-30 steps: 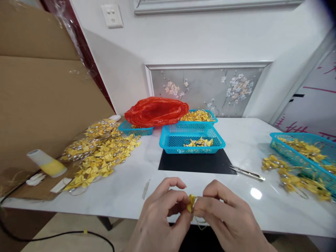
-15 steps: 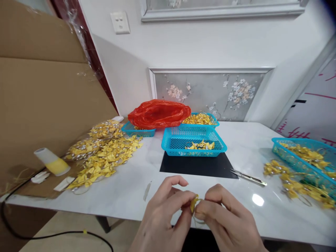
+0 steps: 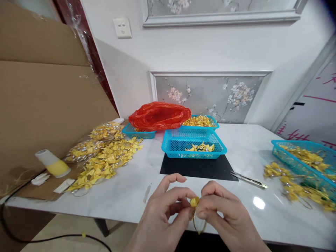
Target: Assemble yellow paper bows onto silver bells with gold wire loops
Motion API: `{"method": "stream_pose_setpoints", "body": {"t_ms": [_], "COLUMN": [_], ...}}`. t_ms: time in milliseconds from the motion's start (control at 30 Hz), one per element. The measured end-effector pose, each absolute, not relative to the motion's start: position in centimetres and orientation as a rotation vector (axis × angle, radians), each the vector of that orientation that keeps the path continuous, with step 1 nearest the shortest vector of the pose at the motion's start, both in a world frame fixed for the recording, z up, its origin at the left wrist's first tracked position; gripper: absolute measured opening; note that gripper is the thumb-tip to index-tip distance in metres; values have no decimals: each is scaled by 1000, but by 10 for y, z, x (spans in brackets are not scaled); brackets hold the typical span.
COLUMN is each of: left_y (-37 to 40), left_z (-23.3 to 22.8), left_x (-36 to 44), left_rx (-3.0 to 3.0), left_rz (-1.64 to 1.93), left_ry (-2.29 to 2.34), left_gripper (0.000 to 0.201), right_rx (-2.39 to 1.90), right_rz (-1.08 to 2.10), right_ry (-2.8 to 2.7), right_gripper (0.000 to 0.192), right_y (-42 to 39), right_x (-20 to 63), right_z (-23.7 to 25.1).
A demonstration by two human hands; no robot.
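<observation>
Left hand [image 3: 166, 211] was closed to a thumb-and-finger pinch on a small yellow flower [image 3: 194, 202], one finger crooked free above it. Right hand [image 3: 227, 213] was also pinched nearly shut, fingertips against the flower's right side, holding its thin cord [image 3: 198, 231]; exact grip under the fingertips hidden. Flower sat between both sets of fingertips, above the table's [image 3: 126, 199] near edge, cord looping down below it. Straight ahead of the hands: blue basket [image 3: 194, 156] with a few yellow pieces, standing partly on a black mat [image 3: 194, 168]. Snips [image 3: 249, 180] lay beyond the right hand, tip over the mat's corner. Farther right, a second basket [image 3: 286, 158] with yellow strands beside it. Left of the left hand, a big yellow pile [image 3: 105, 161]. Red bag [image 3: 160, 117] was well beyond the left hand.
</observation>
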State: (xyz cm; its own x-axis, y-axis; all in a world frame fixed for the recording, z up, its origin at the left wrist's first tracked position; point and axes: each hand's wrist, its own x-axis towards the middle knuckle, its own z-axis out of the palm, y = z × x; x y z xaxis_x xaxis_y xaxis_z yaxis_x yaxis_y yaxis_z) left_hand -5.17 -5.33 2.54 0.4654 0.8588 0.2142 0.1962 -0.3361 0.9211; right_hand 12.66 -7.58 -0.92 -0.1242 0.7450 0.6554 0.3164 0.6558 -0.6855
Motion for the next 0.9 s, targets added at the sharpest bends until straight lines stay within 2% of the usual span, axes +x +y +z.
{"method": "stream_pose_setpoints", "body": {"t_ms": [233, 567, 733, 900], "left_y": [-56, -57, -52, -45], "left_z": [24, 22, 21, 28], "left_x": [-46, -48, -52, -54], "left_rx": [1619, 1653, 1678, 1756], "left_rz": [1065, 1042, 987, 919], "left_ry": [955, 941, 942, 905], "left_gripper": [16, 15, 17, 14], "right_rx": [-998, -1020, -1104, -861], "right_rz": [166, 30, 178, 633], "right_ry": [-1698, -1710, -1623, -1359], "right_gripper": [13, 13, 15, 31], "right_y": [-80, -77, -89, -107], "right_x": [133, 124, 136, 155], "right_z": [-9, -8, 4, 16]}}
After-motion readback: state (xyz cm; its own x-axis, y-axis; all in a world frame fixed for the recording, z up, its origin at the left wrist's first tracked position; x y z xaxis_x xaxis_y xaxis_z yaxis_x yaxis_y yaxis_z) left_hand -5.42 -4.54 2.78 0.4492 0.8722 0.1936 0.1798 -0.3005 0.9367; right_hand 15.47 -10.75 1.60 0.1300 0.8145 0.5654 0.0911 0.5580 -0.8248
